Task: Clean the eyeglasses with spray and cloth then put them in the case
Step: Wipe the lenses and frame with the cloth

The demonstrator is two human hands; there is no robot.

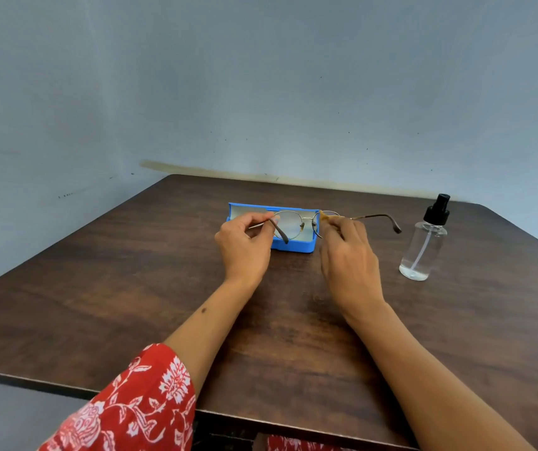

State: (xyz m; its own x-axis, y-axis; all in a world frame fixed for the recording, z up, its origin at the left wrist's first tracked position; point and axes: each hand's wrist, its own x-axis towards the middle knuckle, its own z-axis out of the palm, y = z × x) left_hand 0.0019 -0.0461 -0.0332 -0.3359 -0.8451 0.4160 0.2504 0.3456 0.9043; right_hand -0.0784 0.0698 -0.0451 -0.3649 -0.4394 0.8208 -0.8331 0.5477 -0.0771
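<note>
We see the eyeglasses (297, 222), a thin metal-rimmed pair with brown temple tips, held up between two hands just above the open blue case (293, 247). The lenses face away from us and hang in front of the case's raised lid, so the pale lining shows through them. One temple is folded down across the left lens; the other sticks straight out to the right, its curved brown tip reaching toward the spray bottle (423, 245).

Our left hand (244, 249) pinches the left end of the frame near the hinge between thumb and forefinger, the other fingers curled under the palm. Our right hand (347, 252) has its fingers bent round a small yellowish cloth (324, 217), pressed against the right lens near its outer rim; only a scrap of the cloth shows above the fingers, and we cannot tell how much of it is tucked inside the hand.

The case rests on the dark wooden table (130, 304), toward its far middle, its lid tipped back. The spray bottle stands upright to the right of the case, well apart from it, clear plastic with a black pump top, a thin tube inside and a little clear liquid at the bottom. A red floral sleeve (137, 408) covers the left upper arm at the near edge. Behind the table rises a plain blue-grey wall (261, 92).
</note>
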